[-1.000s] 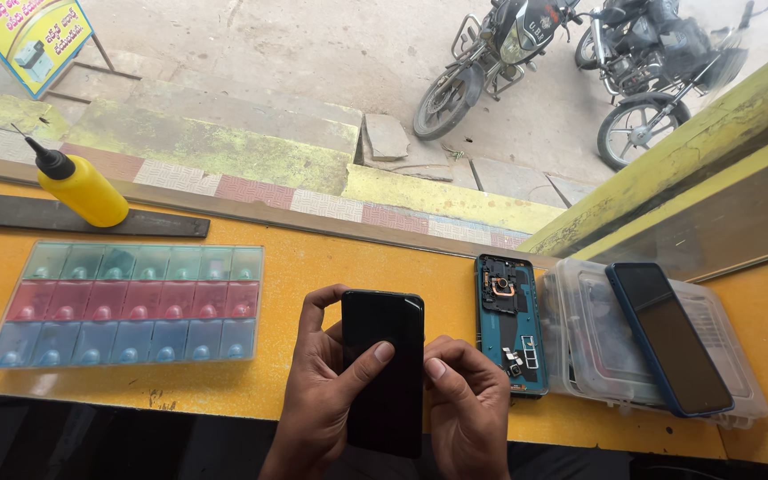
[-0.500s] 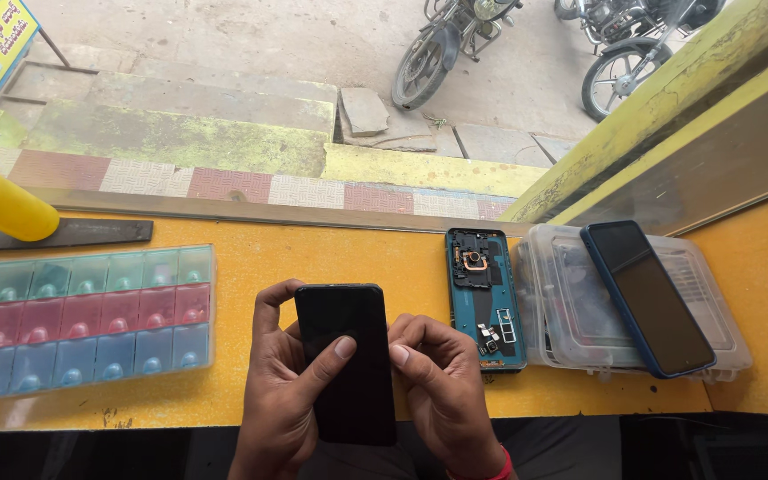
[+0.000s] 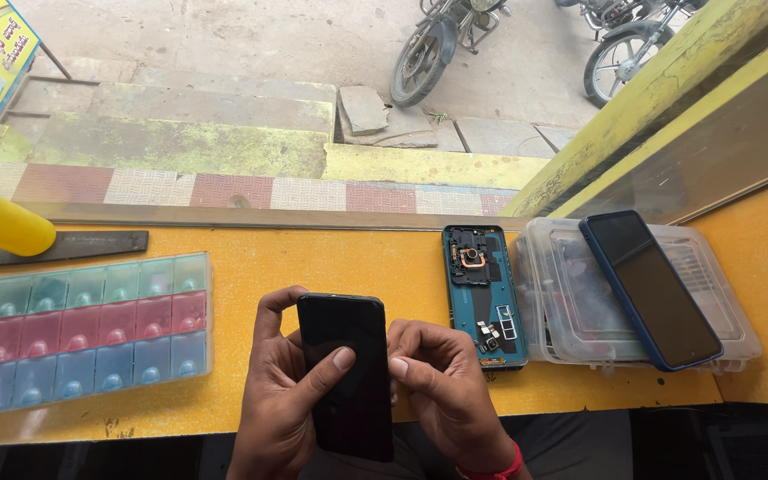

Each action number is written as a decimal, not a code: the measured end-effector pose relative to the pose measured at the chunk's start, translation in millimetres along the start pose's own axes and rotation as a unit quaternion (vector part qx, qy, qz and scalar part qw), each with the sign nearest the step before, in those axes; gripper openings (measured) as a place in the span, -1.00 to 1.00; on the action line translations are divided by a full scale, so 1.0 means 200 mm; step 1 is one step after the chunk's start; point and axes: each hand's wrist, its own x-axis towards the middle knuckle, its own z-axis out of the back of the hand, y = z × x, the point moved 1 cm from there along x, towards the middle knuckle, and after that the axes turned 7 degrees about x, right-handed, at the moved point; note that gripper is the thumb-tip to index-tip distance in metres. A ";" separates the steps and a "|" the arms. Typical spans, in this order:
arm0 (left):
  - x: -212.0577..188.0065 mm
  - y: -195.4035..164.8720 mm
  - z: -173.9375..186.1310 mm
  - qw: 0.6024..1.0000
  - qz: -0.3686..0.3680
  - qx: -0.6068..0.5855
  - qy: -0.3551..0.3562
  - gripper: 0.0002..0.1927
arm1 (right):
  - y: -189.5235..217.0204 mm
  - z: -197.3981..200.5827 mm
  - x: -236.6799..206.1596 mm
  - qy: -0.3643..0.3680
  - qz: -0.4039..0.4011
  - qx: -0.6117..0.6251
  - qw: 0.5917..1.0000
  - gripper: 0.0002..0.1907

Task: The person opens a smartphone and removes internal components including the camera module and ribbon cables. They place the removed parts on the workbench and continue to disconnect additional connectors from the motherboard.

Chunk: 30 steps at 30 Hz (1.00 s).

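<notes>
I see both hands at 6 o'clock over the yellow counter (image 3: 331,258). Left hand (image 3: 282,400) curls around the black phone (image 3: 346,373), fingers behind its left edge, thumb pressed flat across the front. Right hand (image 3: 446,391) closes on the phone's right edge, fingers bent inward. Phone is upright, glossy black, screen dark. Opened phone body (image 3: 484,293) lies at 3 o'clock, just beside; compartment tray (image 3: 82,329) at 9 o'clock, apart
</notes>
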 end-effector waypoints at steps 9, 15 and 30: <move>0.00 0.01 0.01 1.000 -0.001 0.005 0.011 -0.27 | 0.01 0.00 0.00 0.017 -0.005 0.002 1.000 -0.85; 0.00 0.01 0.01 1.000 0.003 0.004 0.008 -0.28 | 0.01 -0.01 0.00 0.024 -0.004 0.004 1.000 -0.83; 0.01 0.00 0.02 1.000 0.010 0.020 0.003 -0.28 | 0.02 -0.02 0.00 0.039 -0.015 0.017 0.999 -0.82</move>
